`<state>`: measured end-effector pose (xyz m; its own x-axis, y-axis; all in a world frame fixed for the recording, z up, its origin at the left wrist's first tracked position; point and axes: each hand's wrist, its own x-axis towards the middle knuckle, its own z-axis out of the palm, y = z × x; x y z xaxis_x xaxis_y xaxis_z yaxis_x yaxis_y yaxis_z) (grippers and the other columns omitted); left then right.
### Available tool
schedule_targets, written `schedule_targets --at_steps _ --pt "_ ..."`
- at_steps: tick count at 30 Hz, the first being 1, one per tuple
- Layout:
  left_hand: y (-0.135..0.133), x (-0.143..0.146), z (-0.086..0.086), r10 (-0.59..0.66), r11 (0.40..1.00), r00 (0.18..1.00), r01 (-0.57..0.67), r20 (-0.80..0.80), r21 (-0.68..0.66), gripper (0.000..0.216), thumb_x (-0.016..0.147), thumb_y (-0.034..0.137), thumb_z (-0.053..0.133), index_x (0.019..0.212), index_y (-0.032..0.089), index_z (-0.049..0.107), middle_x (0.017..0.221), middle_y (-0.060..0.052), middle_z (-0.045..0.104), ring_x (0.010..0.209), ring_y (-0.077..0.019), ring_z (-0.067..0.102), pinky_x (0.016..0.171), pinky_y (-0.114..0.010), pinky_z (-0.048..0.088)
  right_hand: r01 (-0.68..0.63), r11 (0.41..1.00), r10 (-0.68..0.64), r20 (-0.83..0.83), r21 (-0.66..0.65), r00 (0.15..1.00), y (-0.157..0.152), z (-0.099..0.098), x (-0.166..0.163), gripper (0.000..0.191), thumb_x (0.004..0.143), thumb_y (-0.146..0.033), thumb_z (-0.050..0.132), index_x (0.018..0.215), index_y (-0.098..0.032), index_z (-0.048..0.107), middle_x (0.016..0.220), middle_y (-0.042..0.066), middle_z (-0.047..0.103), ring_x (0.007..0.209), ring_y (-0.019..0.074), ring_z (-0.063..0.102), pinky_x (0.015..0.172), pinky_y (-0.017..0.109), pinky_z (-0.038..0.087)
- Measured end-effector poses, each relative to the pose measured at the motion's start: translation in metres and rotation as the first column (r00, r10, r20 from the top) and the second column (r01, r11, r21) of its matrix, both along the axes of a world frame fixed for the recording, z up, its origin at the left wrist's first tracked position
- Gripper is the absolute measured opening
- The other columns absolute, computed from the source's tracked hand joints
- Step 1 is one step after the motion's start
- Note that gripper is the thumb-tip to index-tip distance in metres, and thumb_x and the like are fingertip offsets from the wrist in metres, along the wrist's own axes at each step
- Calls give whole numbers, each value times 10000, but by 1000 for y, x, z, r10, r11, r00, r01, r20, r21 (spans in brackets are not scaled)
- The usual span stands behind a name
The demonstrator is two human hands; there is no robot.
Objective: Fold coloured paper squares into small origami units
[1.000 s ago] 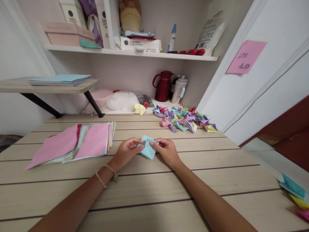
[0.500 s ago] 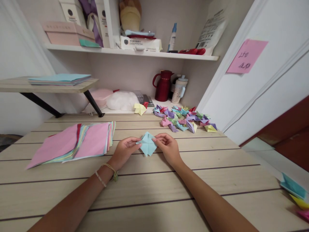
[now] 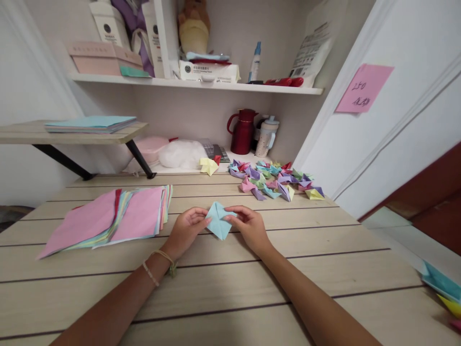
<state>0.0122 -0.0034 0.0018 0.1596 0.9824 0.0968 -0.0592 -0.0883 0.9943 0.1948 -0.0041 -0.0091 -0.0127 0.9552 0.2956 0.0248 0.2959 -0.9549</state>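
A light blue folded paper (image 3: 219, 226) is held between both hands above the middle of the wooden table (image 3: 201, 288). It has a diamond outline with crease lines meeting near its centre. My left hand (image 3: 189, 227) pinches its left corner between thumb and fingers. On the opposite side, my right hand (image 3: 249, 226) grips the right corner, its thumb lying on the upper face. Beyond the hands, to the right, lies a cluster of folded paper pieces (image 3: 273, 180) in purple, pink, blue, green and yellow. A yellow folded piece (image 3: 209, 166) sits apart from them.
Stacks of coloured paper sheets (image 3: 108, 216) lie on the left, pink on top. A small raised shelf (image 3: 118, 138) holds more sheets (image 3: 90, 124). At the back stand a red jug (image 3: 243, 132) and a pale bottle (image 3: 266, 138). More folded paper (image 3: 441, 281) is at the right edge.
The blue paper now shows a smoother face with different creases. My right thumb and fingers have moved inward over its right side. My left hand keeps hold of the left corner.
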Motion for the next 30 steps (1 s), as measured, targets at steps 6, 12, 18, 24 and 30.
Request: schedule_targets --at_steps 6,12,18,24,30 --pt "1 -2 1 37 999 998 -38 57 16 217 631 241 684 791 160 560 757 -8 640 715 -128 602 678 -240 464 -109 993 108 -34 -37 994 -1 -2 -2 233 692 -347 636 850 -185 691 658 28 615 569 139 509 531 267 447" --pt "-2 1 0 -71 997 997 71 25 -16 352 599 210 709 924 156 585 861 -46 664 809 -167 610 726 -284 481 -99 994 100 13 -48 995 3 -7 1 377 651 -335 675 989 -168 657 545 -29 478 487 85 397 463 212 362" --pt "-2 0 -1 -72 997 997 72 6 18 414 603 199 708 987 162 557 932 -68 648 856 -181 603 747 -304 485 -46 999 46 166 -3 985 0 -3 1 343 702 -325 631 1017 -193 654 695 14 587 546 107 447 529 244 396" --pt "-2 0 -3 -63 998 998 64 -26 20 414 601 211 705 987 155 565 956 -70 648 871 -184 597 757 -300 478 -63 998 66 173 -21 983 0 -3 1 336 692 -350 646 983 -184 665 614 -4 551 512 103 432 501 234 384" --pt "2 -1 -9 -27 998 998 30 -62 61 399 601 229 706 969 148 574 949 -61 645 866 -183 591 753 -296 470 -72 990 36 284 118 958 -1 0 0 306 669 -291 679 964 -214 666 775 16 545 605 111 494 552 230 413"
